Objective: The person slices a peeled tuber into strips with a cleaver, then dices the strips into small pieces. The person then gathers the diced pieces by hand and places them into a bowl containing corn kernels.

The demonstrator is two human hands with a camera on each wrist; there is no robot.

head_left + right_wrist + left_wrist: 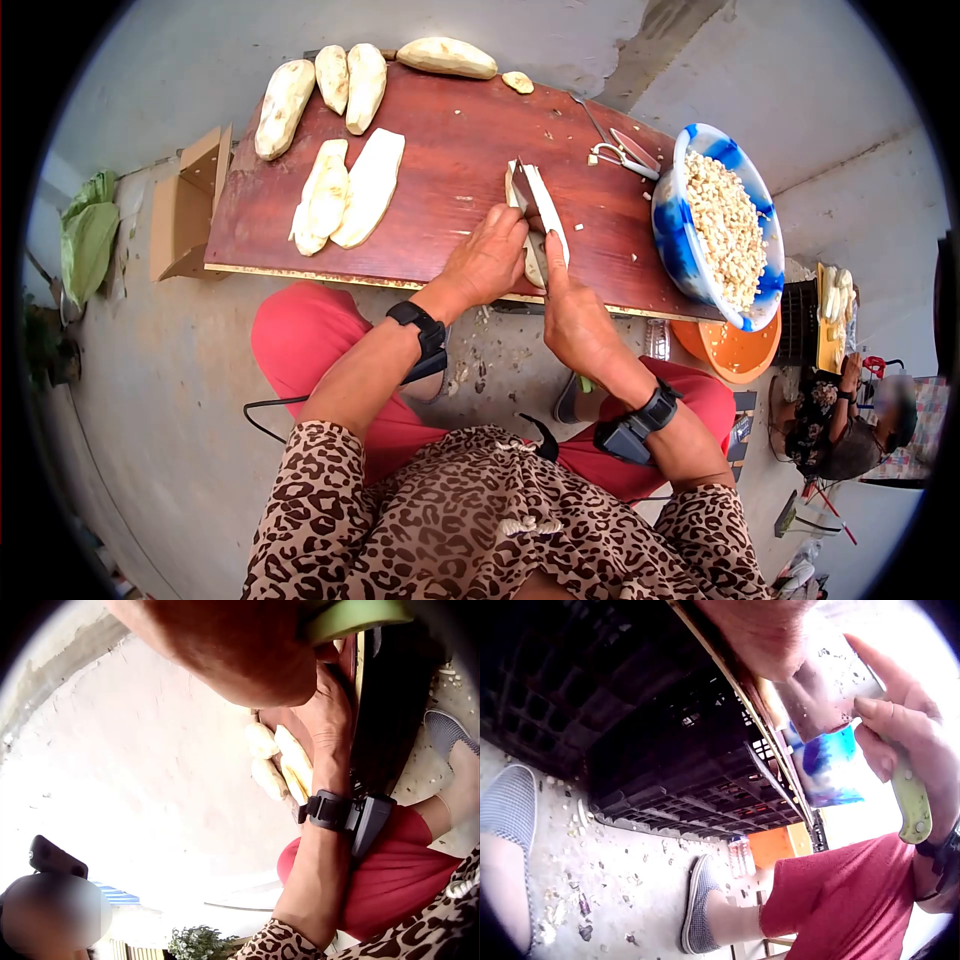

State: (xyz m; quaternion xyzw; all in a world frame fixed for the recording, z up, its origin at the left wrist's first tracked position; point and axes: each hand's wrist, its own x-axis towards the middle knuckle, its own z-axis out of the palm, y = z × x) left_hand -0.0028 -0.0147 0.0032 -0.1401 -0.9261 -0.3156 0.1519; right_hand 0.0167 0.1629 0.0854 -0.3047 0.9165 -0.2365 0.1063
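Note:
My right hand (583,325) grips a kitchen knife by its light green handle (911,791), with the index finger stretched forward along the blade's back. The knife blade (829,694) stands in a pale peeled root slab (550,210), parting it lengthwise near the table's front edge. On the left of the blade, my left hand (490,255) holds the slab with bent fingers, knuckles close to the steel. Its fingertips are mostly hidden. In the right wrist view the left hand (330,712) shows beyond the right one.
Two broad slabs (368,190) lie left on the red-brown table (450,200). Several whole peeled roots (285,110) line the back. Scissors (625,160) lie beside a blue-and-white basin (670,240) of diced pieces. An orange bowl (745,350) stands lower right; another person (850,430) sits beyond.

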